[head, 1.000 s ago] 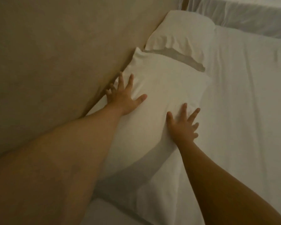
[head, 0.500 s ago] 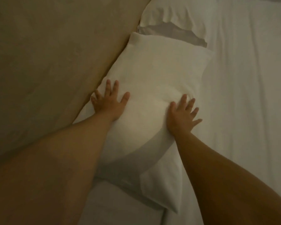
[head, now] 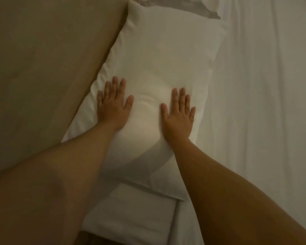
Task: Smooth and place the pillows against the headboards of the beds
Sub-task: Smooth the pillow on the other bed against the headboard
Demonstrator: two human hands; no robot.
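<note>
Pillow (head: 159, 64), white: lies under both my palms, its long edge touching the headboard (head: 42, 68) beyond my left hand (head: 113, 106); cloth puckered into small creases between my two thumbs.

Left hand: flat, palm down, fingers (head: 115, 85) extended and close together, thumb set apart; it presses the pillow near its headboard-side edge, gripping nothing.

Right hand (head: 178, 117): flat, palm down, fingers lightly fanned, thumb out toward my left hand; it presses the pillow near the side facing the open bed, gripping nothing.

Second pillow (head: 180, 7), white: past my fingertips, only its near edge in frame, meeting the far end of the first pillow.

Headboard, tan, padded: runs along the outer side of my left forearm.

Sheet (head: 263, 103), white, faintly rippled: spreads out beyond my right hand.

Folded white bedding (head: 131, 218): between my forearms, nearer to me than the pillow.
</note>
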